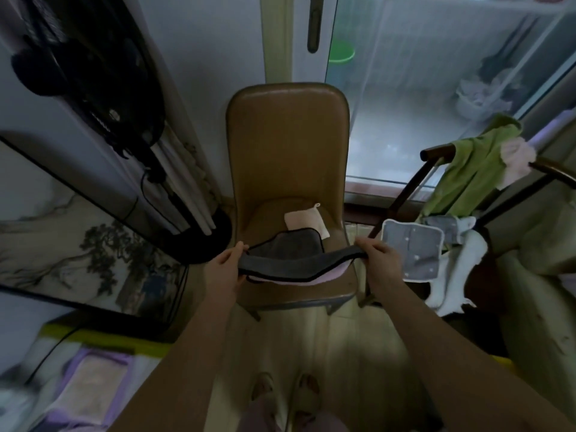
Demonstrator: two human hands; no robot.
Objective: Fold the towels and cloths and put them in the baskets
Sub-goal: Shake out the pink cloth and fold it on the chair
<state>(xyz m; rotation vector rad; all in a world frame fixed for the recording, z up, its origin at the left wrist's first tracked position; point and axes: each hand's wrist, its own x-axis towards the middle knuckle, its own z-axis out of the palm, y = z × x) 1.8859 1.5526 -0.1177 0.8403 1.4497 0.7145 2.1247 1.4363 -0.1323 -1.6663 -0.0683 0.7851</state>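
Observation:
A dark grey cloth with a black border [290, 260] is stretched over the seat of a tan chair [286, 141]. My left hand [229, 261] pinches its left corner and my right hand [378, 254] pinches its right corner. A pink cloth [330, 275] peeks out beneath its near edge. A folded cream cloth [307, 221] lies further back on the seat. At the lower left, a green-rimmed basket [103, 338] holds folded purple and pink cloths [93, 391].
A dark rack at the right [436, 154] carries a green cloth [467, 169], a pink cloth [516, 159], a grey quilted cloth [411, 247] and a white towel [458, 275]. A black standing fan [103, 95] and a framed picture [78, 251] stand at the left. Glass doors lie behind the chair.

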